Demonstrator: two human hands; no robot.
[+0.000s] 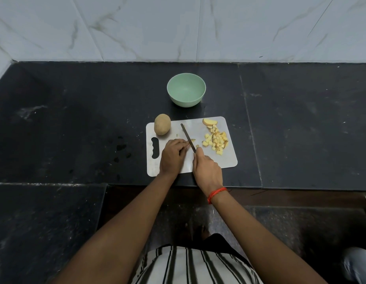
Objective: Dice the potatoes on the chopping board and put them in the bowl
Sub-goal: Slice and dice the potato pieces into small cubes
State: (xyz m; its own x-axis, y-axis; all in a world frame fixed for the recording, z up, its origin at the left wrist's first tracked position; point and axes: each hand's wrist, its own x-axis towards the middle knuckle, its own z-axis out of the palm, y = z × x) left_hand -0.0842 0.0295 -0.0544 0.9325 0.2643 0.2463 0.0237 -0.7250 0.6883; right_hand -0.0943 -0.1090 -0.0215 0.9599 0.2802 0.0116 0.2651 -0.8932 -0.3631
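A white chopping board (225, 160) lies on the black counter. My right hand (206, 169) grips a knife (187, 136) whose blade slants across the board's middle. My left hand (173, 154) presses a small potato piece (192, 140) down against the blade; most of that piece is hidden under my fingers. A pile of diced potato (216, 141) lies on the board's right side, with an uncut potato slice (209, 121) at its far end. A whole unpeeled potato (162, 124) rests on the board's far left corner. A pale green bowl (186, 92) stands behind the board with nothing in it.
The black stone counter (75, 119) stretches wide on both sides of the board, with water drops (121, 146) just left of it. A marble-tiled wall (178, 27) rises behind the counter. The counter's front edge runs just below the board.
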